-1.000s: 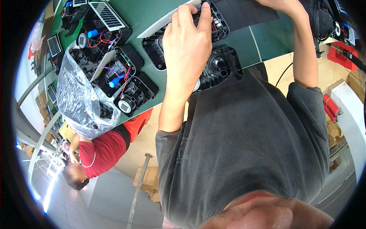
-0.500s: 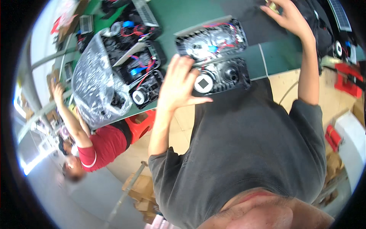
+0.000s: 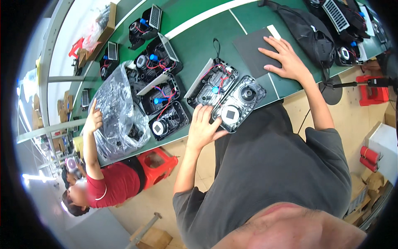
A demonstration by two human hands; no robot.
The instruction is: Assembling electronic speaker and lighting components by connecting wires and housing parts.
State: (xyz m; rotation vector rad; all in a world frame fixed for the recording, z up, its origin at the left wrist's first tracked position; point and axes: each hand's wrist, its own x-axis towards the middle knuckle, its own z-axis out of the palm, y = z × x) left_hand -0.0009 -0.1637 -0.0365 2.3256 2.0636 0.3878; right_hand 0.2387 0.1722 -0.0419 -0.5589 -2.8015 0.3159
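An opened black plastic housing lies at the near edge of the green table in front of me. One half [image 3: 248, 94] carries a round speaker with a white disc and dark square; the other half [image 3: 226, 79] holds red wires, a blue part and a pale panel along its side. My left hand [image 3: 202, 126] rests its fingertips on the housing's near left edge, thumb stretched out along the side. To the right, my right hand [image 3: 287, 60] is spread over a dark grey sheet [image 3: 251, 52], with nothing visible in it. A pale strip [image 3: 273, 32] lies just beyond its fingertips.
Left of the housing stand several similar opened units [image 3: 159, 97] beside a clear plastic bag [image 3: 114, 112]. A black bag [image 3: 304, 31] and more units [image 3: 338, 18] are at the far right. A person in a red shirt [image 3: 118, 184] works at the left near a red stool [image 3: 156, 166].
The housing has turned counter-clockwise, and my left hand now touches its near left edge. My right hand has moved nearer, onto the grey sheet; the yellowish item once in it no longer shows there.
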